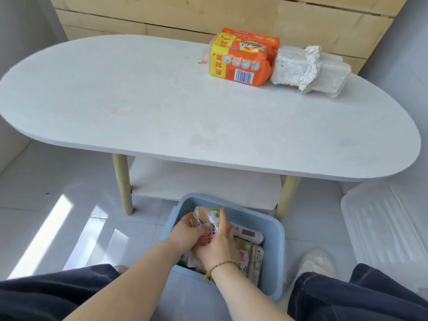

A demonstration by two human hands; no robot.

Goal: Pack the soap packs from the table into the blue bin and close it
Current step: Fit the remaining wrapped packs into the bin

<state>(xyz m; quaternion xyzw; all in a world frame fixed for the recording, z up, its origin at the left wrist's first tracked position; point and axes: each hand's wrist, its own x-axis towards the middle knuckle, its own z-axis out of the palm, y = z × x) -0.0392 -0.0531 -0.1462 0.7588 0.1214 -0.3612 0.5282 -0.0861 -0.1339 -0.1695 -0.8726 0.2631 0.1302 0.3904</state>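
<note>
The blue bin [273,230] stands open on the floor between my knees, with several soap packs inside. Both my hands are in it on one pale soap pack [209,216]. My left hand [185,232] grips its left edge, and my right hand [216,244] holds it from the right and above. On the white oval table [139,100], at the far right, lie an orange soap pack [240,61] and a clear-wrapped pack of white soap [308,68], side by side and touching.
A translucent white lid [379,223] lies on the floor at the right, beside the table leg. The table has a lower shelf [203,179] just behind the bin. My white shoe [315,262] is right of the bin. A wooden wall runs behind the table.
</note>
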